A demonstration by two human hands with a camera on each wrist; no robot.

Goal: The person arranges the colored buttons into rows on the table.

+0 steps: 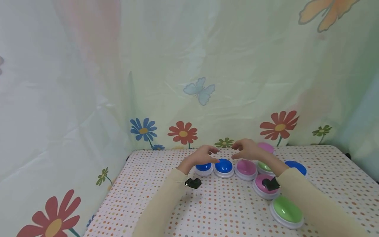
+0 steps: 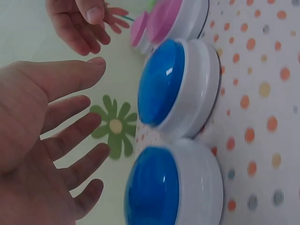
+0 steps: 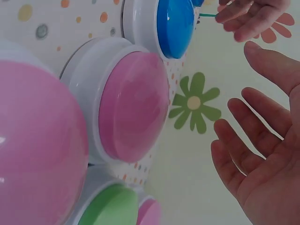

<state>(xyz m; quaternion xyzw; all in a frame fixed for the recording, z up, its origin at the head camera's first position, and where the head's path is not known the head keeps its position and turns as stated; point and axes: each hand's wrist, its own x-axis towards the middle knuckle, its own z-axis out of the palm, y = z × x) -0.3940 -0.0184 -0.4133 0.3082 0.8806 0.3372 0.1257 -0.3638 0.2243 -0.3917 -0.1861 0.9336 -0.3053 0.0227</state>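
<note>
- We see a pale cloth backdrop [image 1: 165, 59] rising behind and beside everything, printed with blossoms and butterflies.
- Below it we find the table [image 1: 231, 214], its white cover scattered with coloured dots.
- Two cream sleeves reach over it: the left sleeve [image 1: 163, 204] and the right sleeve [image 1: 314, 200].
- We see the left hand [image 1: 204, 155] with fingers spread apart and slightly bent, thumb held away from them, near the two blue buttons described below.
- We see the right hand [image 1: 248, 149] facing it across a gap, its fingers likewise parted and gently bent, near the row's pink one.
- On the table, between and below the hands, we count a row of domed buttons on white bases: first blue button [image 1: 203, 167], second blue button [image 1: 223, 166] and middle pink button [image 1: 246, 168], just beside one another.
- Around the right forearm we pick out more: back green button [image 1: 264, 167], partly covered; far pink button [image 1: 267, 147]; third blue button [image 1: 297, 168]; near pink button [image 1: 259, 182]; near green button [image 1: 286, 208].
- Smallest, we notice a black piece [image 1: 193, 183] at the left cuff and its twin at the right.
</note>
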